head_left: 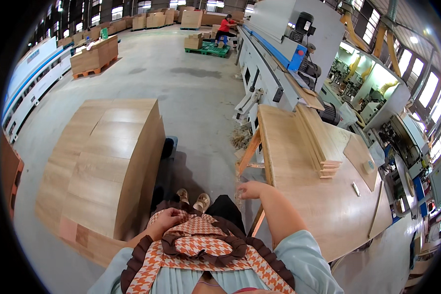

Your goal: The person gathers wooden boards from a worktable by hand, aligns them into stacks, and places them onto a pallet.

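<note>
My left hand [167,219] is in front of my waist, close against the orange-and-white checked apron [201,228] with brown ruffles. Its fingers are curled in, and nothing shows in them. My right hand [252,190] hangs just off the left edge of a wooden worktable [299,206]. Its fingers droop loosely apart and hold nothing that I can see; the tips are partly hidden. To my left stands a large stack of wood-coloured boards [108,147]. On the worktable lies a short pile of long narrow boards [313,139].
A roll of tape [368,167], a thin board [360,157] and a small white tube [356,189] lie on the table. Past it runs a long white machine [264,68]. Farther off, a person in red [224,27] sits near a green pallet [208,49]. Grey floor [196,117] stretches ahead.
</note>
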The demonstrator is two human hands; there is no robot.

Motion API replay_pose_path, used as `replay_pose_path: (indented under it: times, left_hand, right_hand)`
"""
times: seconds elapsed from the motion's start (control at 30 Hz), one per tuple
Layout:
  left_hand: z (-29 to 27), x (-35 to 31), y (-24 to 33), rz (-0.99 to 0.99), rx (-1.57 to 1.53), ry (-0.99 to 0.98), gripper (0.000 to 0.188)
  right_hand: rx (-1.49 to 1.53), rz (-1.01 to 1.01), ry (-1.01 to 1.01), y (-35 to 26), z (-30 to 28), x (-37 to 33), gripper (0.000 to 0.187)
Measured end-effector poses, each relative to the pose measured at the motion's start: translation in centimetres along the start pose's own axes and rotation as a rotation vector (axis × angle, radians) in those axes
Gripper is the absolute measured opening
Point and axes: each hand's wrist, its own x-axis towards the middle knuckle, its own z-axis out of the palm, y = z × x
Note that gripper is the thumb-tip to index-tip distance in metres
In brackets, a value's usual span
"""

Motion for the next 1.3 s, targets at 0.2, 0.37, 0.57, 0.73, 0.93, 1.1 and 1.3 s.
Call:
replay_pose_path:
  times: [0.2, 0.37, 0.57, 0.73, 0.93, 1.1, 1.3]
  left_hand:
    - [0.3, 0.8, -2.7, -0.039, -0.105, -0.004, 0.029]
    - [0.0, 1.0, -3.0, -0.007, -0.115, 0.001, 0.025]
    - [-0.3, 1.4, -1.9, -0.027, -0.09, 0.036, 0.026]
    - [-0.4, 1.8, -2.5, -0.022, -0.115, 0.062, 0.027]
    - [-0.3, 1.8, -3.4, -0.022, -0.254, 0.036, 0.024]
    - [0.0, 1.3, -2.3, -0.041, -0.211, 0.011, 0.024]
    - [0.7, 1.6, 0.2, -0.044, -0.069, -0.06, 0.021]
  right_hand:
    - [-0.012, -0.008, -0.005, 0.2, 0.4, 0.1, 0.052]
    - [0.03, -0.023, 0.043, 0.4, 0.4, 0.0, 0.052]
    - [0.09, 0.029, 0.008, -0.6, -0.9, -0.5, 0.05]
    - [0.13, 0.046, 0.031, -0.7, -0.7, -0.3, 0.05]
    - [0.039, -0.038, 0.038, 0.0, 0.1, -0.2, 0.054]
    - [0.011, -0.045, 0.043, -0.7, 0.0, -0.9, 0.054]
    - [0.04, -0.179, 0.288, -2.2, -2.0, -6.1, 0.051]
